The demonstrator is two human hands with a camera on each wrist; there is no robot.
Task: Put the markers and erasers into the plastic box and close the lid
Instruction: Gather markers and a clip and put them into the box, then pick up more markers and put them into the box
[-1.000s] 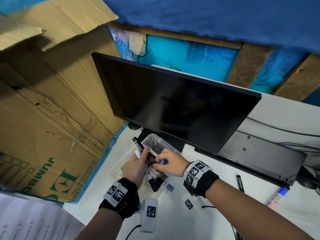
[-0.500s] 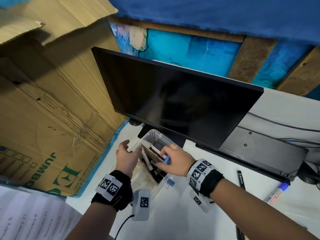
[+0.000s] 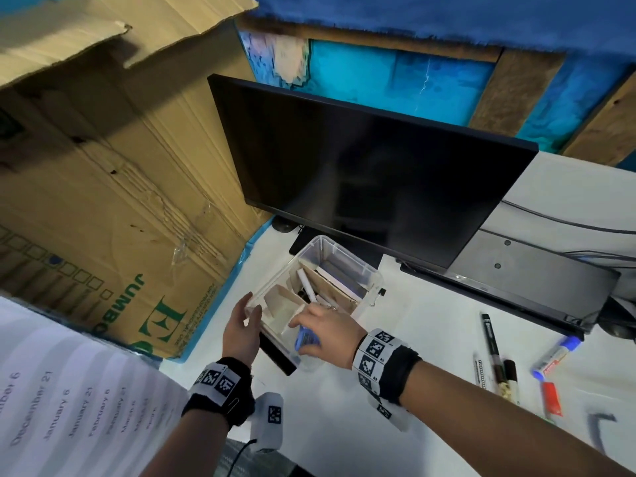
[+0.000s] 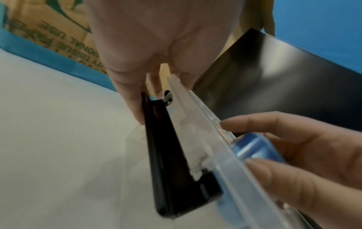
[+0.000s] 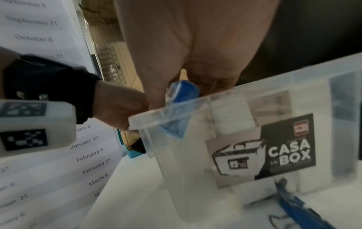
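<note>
A clear plastic box (image 3: pixel 347 258) with cardboard dividers stands open in front of the monitor. A white marker (image 3: pixel 308 287) and dark ones lie inside it. My left hand (image 3: pixel 249 311) rests with straight fingers against the box's near left corner, and in the left wrist view the fingers (image 4: pixel 135 100) straddle the rim (image 4: pixel 195 108). My right hand (image 3: pixel 306 333) pinches a small blue eraser (image 3: pixel 306 339) just above the rim at the near end, also seen as the eraser (image 5: pixel 182 91) over the box wall (image 5: pixel 254 86). More markers (image 3: pixel 490 339) lie loose at the right.
A black monitor (image 3: pixel 361 173) stands right behind the box. A large cardboard carton (image 3: pixel 103 201) fills the left. A flat black piece (image 3: pixel 275 352) lies against the box's near side. A blue-capped marker (image 3: pixel 554 356), a red piece (image 3: pixel 552 399) and a blue binder clip (image 5: pixel 293 206) lie on the white table.
My left hand let the markers drop into the box and moved to its near left corner. My right hand carried the blue eraser back toward the box's near end.
</note>
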